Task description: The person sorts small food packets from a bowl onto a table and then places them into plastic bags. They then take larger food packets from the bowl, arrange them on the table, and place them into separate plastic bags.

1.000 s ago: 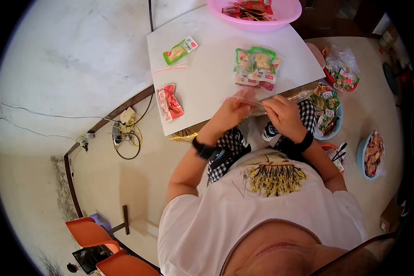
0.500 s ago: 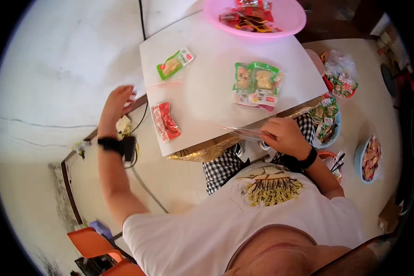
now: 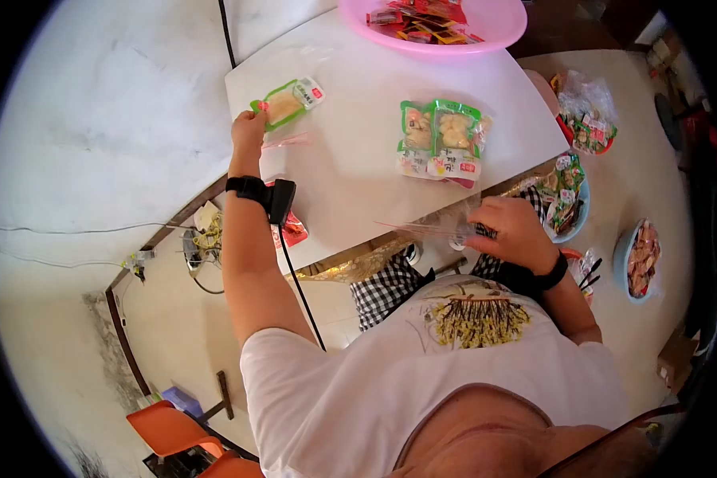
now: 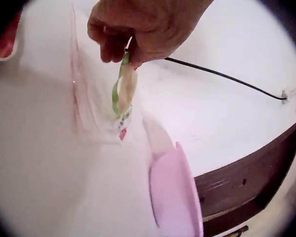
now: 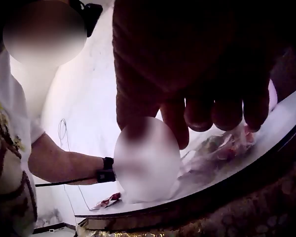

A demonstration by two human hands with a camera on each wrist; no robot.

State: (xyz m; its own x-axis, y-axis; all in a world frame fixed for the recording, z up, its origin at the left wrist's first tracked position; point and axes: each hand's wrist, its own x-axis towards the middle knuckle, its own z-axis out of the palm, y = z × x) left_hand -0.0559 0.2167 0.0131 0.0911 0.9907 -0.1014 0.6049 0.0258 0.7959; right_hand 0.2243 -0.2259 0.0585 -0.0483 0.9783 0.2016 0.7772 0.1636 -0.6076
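Observation:
At the table's left, the left hand pinches the corner of a green-edged packet. In the left wrist view the packet hangs tilted from the thumb and fingers of the left hand. The right hand holds a clear plastic bag with a reddish edge over the table's front edge. Dark in its own wrist view, the right hand has its fingers bent downward. Several green-edged packets lie together on the table, and a red packet lies partly behind the left forearm.
A pink basin with red packets stands at the table's back. Another clear bag with a pink edge lies beside the left hand. On the floor at right are a blue basin of packets and another basin. A cable hangs from the left wrist.
The left hand has left the clear bag, swung out left, then come onto the table and taken hold of the green-edged packet, which is now lifted at one end. The right hand still holds the bag.

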